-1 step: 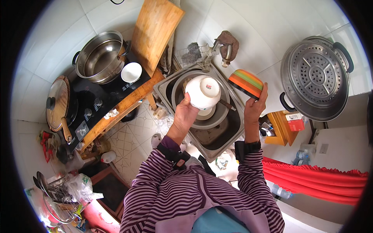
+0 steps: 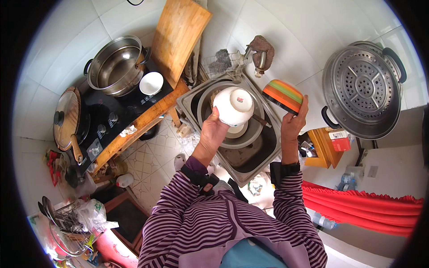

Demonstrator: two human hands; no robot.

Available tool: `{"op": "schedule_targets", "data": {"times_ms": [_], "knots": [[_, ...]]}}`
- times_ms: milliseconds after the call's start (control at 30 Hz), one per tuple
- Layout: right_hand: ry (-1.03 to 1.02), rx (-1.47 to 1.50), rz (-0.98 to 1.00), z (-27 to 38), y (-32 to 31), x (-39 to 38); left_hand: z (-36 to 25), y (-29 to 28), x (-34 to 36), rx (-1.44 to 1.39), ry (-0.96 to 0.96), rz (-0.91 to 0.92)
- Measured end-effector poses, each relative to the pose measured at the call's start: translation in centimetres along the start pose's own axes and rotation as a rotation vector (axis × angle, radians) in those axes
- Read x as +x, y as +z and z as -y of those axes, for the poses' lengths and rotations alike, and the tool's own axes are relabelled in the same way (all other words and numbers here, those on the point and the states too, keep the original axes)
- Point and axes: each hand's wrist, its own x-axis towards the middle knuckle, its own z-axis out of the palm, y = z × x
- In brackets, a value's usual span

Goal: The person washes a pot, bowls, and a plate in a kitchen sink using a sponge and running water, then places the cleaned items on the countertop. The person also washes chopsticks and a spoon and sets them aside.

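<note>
My left hand (image 2: 213, 129) holds a white bowl (image 2: 233, 106) tipped on its side above the steel sink (image 2: 187, 102). A round metal basin (image 2: 255, 134) with another white dish in it sits in the sink under the bowl. My right hand (image 2: 292, 124) grips a bowl with orange, green and red stripes (image 2: 282, 95) over the sink's right rim. The tap (image 2: 260, 60), wrapped in a brown cloth, stands just behind the sink.
A black stove top (image 2: 100, 118) on the left carries a steel pot (image 2: 117, 66), a small white bowl (image 2: 151, 83) and a lidded pan (image 2: 67, 117). A wooden cutting board (image 2: 181, 33) leans on the wall. A perforated steamer pot (image 2: 364, 89) hangs at right. Red cloth (image 2: 371, 210) lies lower right.
</note>
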Motion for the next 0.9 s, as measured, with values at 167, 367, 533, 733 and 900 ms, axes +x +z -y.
{"op": "schedule_targets", "data": {"times_ms": [167, 367, 533, 733, 900], "knots": [[0.023, 0.086, -0.054, 0.0, -0.5, 0.6, 0.8, 1.0, -0.3, -0.021, 0.031, -0.002], [-0.04, 0.034, -0.051, 0.2, -0.9, 1.2, 1.0, 1.2, 0.0, -0.047, 0.012, -0.004], [-0.013, 0.113, -0.099, 0.2, -0.9, 1.4, 1.0, 1.4, 0.2, -0.051, 0.007, 0.023], [0.045, 0.077, -0.088, 0.0, -0.3, 1.0, 0.8, 1.7, 0.0, -0.043, 0.008, 0.027], [0.111, 0.146, -0.026, -0.8, 1.2, -0.5, 0.5, 0.7, -1.1, -0.041, 0.048, 0.013]]}}
